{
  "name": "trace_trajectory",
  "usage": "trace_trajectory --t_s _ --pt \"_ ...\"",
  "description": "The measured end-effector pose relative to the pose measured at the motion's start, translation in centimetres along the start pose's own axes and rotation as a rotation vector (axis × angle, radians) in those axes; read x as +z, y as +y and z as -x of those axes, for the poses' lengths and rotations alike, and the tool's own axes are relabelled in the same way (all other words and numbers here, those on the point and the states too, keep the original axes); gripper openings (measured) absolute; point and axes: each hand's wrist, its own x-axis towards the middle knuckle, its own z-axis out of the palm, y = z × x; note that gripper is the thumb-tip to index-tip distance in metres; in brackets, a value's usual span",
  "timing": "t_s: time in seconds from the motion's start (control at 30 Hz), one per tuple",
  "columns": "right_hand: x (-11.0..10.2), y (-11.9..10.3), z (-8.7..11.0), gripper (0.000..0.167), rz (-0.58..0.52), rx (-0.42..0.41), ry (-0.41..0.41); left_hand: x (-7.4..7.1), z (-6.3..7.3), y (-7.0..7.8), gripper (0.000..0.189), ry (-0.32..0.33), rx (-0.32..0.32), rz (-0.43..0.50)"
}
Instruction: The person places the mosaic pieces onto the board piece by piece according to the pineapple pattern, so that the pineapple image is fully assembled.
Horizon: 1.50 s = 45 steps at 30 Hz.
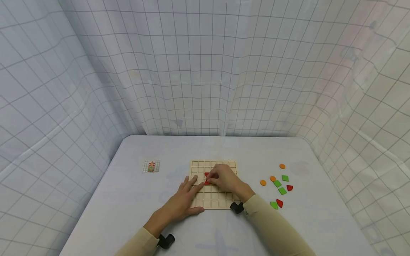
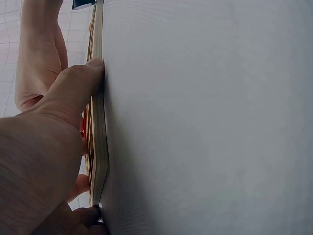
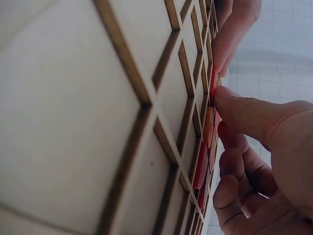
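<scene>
A wooden grid board lies in the middle of the white table. My left hand spreads over its left side, thumb at the near edge, the index fingertip right at a red piece. Above that same piece, my right hand has its thumb and index finger brought together, pinching at it. The right wrist view shows the thumb tip at the end of the red piece. Beside it in the grid sit an orange piece and another red piece. The right hand partly covers these pieces from above.
A small pattern card lies left of the board. To the right are scattered orange discs, several green diamonds and red wedge pieces. White grid-lined curtains stand around the table's back and sides.
</scene>
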Motion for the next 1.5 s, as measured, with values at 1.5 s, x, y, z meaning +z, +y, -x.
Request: trace_trajectory --t_s 1.5 --pt "-5.1 5.2 7.3 0.01 0.098 0.205 0.203 -0.2 0.8 0.9 0.095 0.044 -0.137 -0.052"
